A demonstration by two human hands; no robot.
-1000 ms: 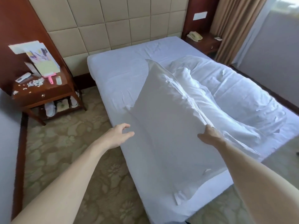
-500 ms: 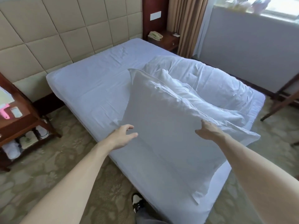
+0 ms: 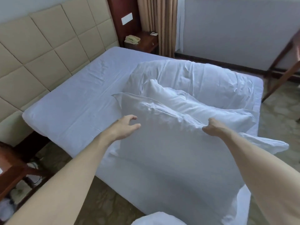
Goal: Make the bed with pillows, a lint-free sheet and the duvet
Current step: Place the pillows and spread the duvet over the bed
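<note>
A large white pillow (image 3: 159, 143) stands tilted on the near side of the bed. My right hand (image 3: 214, 129) pinches its upper edge. My left hand (image 3: 125, 127) hovers open just left of the pillow, fingers spread, not touching it. Behind the pillow a second white pillow (image 3: 181, 101) leans against the bunched white duvet (image 3: 203, 78), which lies heaped on the right half of the bed. The white sheet (image 3: 78, 101) covers the mattress and is bare on the left, near the padded headboard (image 3: 40, 51).
A wooden nightstand (image 3: 146, 41) with a telephone stands at the far corner by the curtain (image 3: 157, 21). Another wooden nightstand (image 3: 14, 172) is at the lower left. Wooden furniture legs (image 3: 282, 70) stand at the right. Patterned carpet surrounds the bed. White fabric (image 3: 155, 219) shows at the bottom edge.
The view has swung right along the bed. The pillow has tipped lower toward the mattress under my right hand. My left hand stays open beside it.
</note>
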